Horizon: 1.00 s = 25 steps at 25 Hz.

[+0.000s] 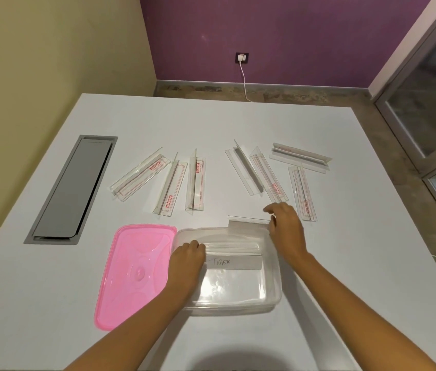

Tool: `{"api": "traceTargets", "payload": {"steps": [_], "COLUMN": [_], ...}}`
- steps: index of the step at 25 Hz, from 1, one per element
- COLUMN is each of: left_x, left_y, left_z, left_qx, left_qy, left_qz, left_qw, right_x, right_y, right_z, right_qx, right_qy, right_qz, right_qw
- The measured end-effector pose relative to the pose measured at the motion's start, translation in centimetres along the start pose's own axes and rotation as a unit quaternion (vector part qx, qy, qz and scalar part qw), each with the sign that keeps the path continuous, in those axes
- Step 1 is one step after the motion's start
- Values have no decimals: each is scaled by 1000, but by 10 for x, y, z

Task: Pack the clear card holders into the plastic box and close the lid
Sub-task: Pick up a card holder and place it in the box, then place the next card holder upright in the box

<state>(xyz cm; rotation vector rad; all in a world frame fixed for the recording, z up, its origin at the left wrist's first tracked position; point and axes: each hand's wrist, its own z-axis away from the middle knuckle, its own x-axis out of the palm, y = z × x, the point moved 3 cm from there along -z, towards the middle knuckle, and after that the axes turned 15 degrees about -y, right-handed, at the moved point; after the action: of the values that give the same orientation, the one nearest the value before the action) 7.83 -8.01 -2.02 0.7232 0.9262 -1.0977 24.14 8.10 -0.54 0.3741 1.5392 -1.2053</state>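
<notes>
A clear plastic box (273, 295) stands open near the table's front, with its pink lid (133, 274) lying flat to its left. Inside the box lies a card holder labelled "TIGER" (234, 262); my left hand (187, 261) rests on its left end. My right hand (286, 226) pinches the right end of another clear holder (249, 222), held over the box's far rim. Several more clear holders with red print lie farther back, one group at the left (195, 180) and one at the right (267, 175).
A grey cable hatch (72, 188) is set into the white table (345, 263) at the left. Beyond the far edge a wall socket with a white cable (242, 58) sits on the purple wall. A glass door is at the right.
</notes>
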Motion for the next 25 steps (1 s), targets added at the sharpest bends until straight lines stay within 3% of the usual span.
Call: {"api": "traceTargets", "payload": {"steps": [3,5,12,18,21,25], "left_x": [0,0,3,-11,-32,-54], "left_y": [0,-1,-3,5,16,29], "left_z": [-1,-2,-3,4,6,2], "left_qx": [-3,-3,-5,26,61,92], "left_qy": [9,12,20,77,80,8], "left_qz": [5,5,4,195,370,559], "left_qw": [1000,1000,1000,978,924,824], "right_x": [11,18,16,-27,-43,-31], "right_y": [41,52,55,25,-1,-42], "right_z": [-19,-20,-16,2,15,34], "right_qx": [71,68,64,116,129,119], "right_qy": [-171,-222,-147,-26,10,-37], "right_qz": [70,98,35,-203,-340,-589], "right_qw": [980,968,986,972,931,798]}}
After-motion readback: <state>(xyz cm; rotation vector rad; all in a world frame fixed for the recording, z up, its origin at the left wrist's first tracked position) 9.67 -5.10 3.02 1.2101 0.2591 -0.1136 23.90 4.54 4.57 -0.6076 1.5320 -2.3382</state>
